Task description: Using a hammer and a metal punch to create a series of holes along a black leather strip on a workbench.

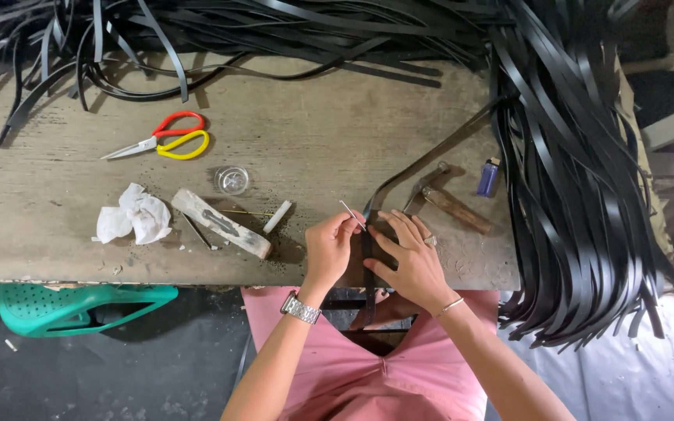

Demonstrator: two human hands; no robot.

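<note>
The left hand pinches one thin metal pin in a narrow grip; the right hand lies flat, pressing one black strap onto the surface. Nearby lie one hammer, one lighter and one pair of scissors.
</note>
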